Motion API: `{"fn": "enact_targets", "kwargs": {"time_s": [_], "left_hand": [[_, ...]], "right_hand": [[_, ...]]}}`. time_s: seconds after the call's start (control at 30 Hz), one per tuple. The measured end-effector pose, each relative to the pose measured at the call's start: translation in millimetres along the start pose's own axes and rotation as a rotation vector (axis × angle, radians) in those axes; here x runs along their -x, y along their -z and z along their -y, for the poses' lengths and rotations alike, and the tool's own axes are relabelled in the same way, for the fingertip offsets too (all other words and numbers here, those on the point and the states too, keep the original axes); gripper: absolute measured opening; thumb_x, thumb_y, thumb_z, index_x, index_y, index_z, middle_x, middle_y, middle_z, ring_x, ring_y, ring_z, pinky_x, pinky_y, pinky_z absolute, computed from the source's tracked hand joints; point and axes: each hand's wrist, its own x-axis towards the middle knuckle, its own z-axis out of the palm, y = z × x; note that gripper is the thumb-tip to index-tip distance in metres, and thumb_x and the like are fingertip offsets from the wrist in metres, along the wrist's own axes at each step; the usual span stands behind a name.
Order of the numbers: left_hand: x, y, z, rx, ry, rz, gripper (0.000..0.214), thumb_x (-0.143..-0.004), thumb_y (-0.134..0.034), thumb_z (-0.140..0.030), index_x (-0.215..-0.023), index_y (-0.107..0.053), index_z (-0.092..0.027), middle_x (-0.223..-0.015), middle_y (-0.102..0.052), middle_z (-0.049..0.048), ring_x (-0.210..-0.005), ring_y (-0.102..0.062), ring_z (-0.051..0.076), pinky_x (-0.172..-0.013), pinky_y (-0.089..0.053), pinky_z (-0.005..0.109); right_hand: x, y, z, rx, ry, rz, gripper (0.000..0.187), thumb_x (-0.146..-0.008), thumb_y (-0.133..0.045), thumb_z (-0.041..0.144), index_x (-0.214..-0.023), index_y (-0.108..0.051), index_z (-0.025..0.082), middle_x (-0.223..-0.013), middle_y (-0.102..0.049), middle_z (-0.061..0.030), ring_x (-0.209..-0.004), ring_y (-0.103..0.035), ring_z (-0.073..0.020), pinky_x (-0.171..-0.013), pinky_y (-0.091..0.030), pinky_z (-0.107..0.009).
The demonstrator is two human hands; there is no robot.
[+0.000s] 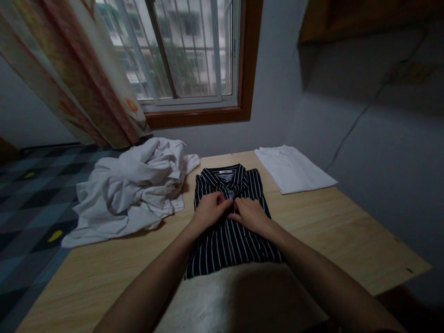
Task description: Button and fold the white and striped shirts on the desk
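A black shirt with white stripes point(225, 249) lies folded into a rectangle in the middle of the table, its collar pointing away from me and a pale label inside the neck. Just below the collar, my left hand point(210, 210) is closed, thumb and fingers pinching the shirt's front. My right hand point(252, 215) meets it there from the other side, its curled fingers gripping the front near the button line and its thumb lower on the cloth. The fabric between the fingertips is partly hidden.
A rumpled heap of white cloth point(135, 185) lies at the table's left edge. A folded white garment point(294, 169) rests at the back right. The wooden table point(326, 231) stands by a window point(187, 51), with a curtain point(83, 69) at left and a cable point(357, 121) along the right wall.
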Motion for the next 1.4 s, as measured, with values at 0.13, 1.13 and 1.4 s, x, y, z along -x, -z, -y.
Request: {"fn": "enact_targets", "kwargs": {"time_s": [0.13, 1.13, 1.4], "left_hand": [[2.9, -16.9, 3.8, -0.098, 0.031, 0.050, 0.017, -0.078, -0.068, -0.034, -0.082, -0.067, -0.018, -0.074, -0.067, 0.0026, -0.070, -0.060, 0.019, -0.060, -0.037, 0.027], [-8.4, -34.2, 22.6, 0.724, 0.093, -0.005, 0.012, -0.071, -0.063, -0.021, -0.081, -0.060, -0.016, -0.065, -0.059, -0.0039, -0.056, -0.052, 0.009, -0.054, -0.039, 0.020], [-5.6, -32.8, 20.1, 0.834, 0.139, 0.024, 0.018, -0.068, -0.066, -0.026, -0.079, -0.057, -0.016, -0.058, -0.056, -0.0054, -0.045, -0.048, 0.008, -0.045, -0.036, 0.019]], "right_hand": [[-6.3, 4.5, -16.8, -0.038, 0.060, 0.041, 0.021, -0.091, -0.056, 0.035, -0.101, -0.059, 0.017, -0.103, -0.064, -0.0100, -0.100, -0.056, -0.0263, -0.082, -0.037, -0.037], [-3.6, -10.2, -6.9, -0.615, -0.119, -0.313, 0.011, -0.076, -0.058, 0.009, -0.077, -0.062, 0.019, -0.067, -0.059, 0.0025, -0.063, -0.055, -0.0129, -0.064, -0.041, -0.025], [1.2, -7.8, 2.0, -0.536, 0.015, -0.285, 0.004, -0.079, -0.063, 0.016, -0.082, -0.063, 0.018, -0.077, -0.061, -0.0001, -0.070, -0.056, -0.0141, -0.068, -0.042, -0.027]]}}
